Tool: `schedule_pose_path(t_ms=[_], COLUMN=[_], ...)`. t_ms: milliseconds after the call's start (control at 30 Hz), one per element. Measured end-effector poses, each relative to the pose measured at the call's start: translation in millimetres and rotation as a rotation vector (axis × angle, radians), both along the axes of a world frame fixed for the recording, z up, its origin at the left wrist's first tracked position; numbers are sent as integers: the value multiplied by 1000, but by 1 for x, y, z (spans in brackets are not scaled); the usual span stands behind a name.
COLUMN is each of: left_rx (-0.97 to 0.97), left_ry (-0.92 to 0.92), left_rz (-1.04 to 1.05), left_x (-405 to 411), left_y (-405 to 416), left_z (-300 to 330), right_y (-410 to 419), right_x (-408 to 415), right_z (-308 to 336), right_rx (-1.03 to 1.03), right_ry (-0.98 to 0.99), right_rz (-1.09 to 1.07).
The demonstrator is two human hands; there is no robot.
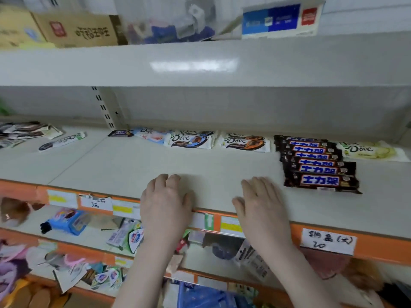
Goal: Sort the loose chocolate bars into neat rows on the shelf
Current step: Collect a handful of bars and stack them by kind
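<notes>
Seven dark bars (315, 162) — two hands (165, 202)

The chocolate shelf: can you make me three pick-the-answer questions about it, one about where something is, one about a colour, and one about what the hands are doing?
1. Where is the brown Snickers row?
A. right of both hands
B. left of both hands
C. on the shelf below

2. What colour is the shelf's front strip?
A. blue
B. orange
C. green

3. What are the hands doing?
A. gripping bars
B. holding a box
C. resting empty on the shelf

Answers:
1 A: the row lies beyond the right hand.
2 B: the strip behind the price labels is orange.
3 C: left hand and right hand hold nothing.
</notes>
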State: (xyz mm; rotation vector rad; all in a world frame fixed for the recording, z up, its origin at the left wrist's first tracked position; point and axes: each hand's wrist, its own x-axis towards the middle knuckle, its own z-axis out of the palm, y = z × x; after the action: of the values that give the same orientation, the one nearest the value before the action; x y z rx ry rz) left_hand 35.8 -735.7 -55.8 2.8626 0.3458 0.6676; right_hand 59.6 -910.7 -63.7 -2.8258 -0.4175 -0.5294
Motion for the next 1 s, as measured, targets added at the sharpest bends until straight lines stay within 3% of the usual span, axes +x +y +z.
schedule_pose_path(t_ms=[467,767,1000], left_rx=[-31,-64,-22], left_ry=[-51,-72,6], left_rz=[273,288,217], left_x=[-85,-28,16], left_y=[349,517,631], left_z=[10,3,19], right_y=[342,507,610], right_x=[-30,32,91], right_z=[11,18,35], right_rx=[40,36,-92], right_ry=[112,157,166], right_rz=[187,319,354])
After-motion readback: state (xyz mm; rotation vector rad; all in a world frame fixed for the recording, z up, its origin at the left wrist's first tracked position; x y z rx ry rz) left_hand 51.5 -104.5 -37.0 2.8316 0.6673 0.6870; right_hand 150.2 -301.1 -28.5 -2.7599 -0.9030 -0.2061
